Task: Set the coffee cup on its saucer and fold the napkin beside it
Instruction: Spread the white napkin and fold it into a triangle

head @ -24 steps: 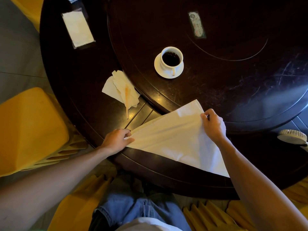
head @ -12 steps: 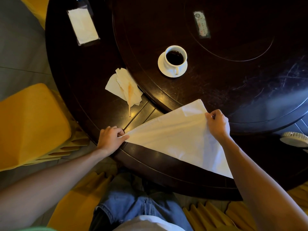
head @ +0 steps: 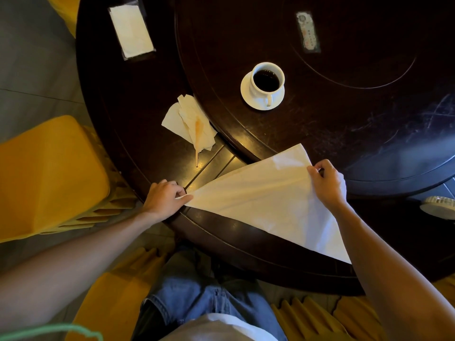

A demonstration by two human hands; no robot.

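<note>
A dark round wooden table (head: 128, 124) carries a white napkin (head: 266, 200) pinched at two corners; beyond the grip stand a saucer (head: 248, 97) with its cup (head: 267, 81), crumpled tissues (head: 189, 121) and a tissue packet (head: 131, 30).

Both bare forearms are reaching forward from the lower corners of the view. The left hand (head: 164, 200) is lying knuckles-up with the wrist nearly straight, its thumb and curled fingers (head: 172, 187) pinching the left tip of the napkin (head: 266, 200). The right hand (head: 327, 184) is held farther forward, wrist bent slightly inward, fingers flexed and gripping the napkin's upper edge. The two hands are positioned well apart.
</note>
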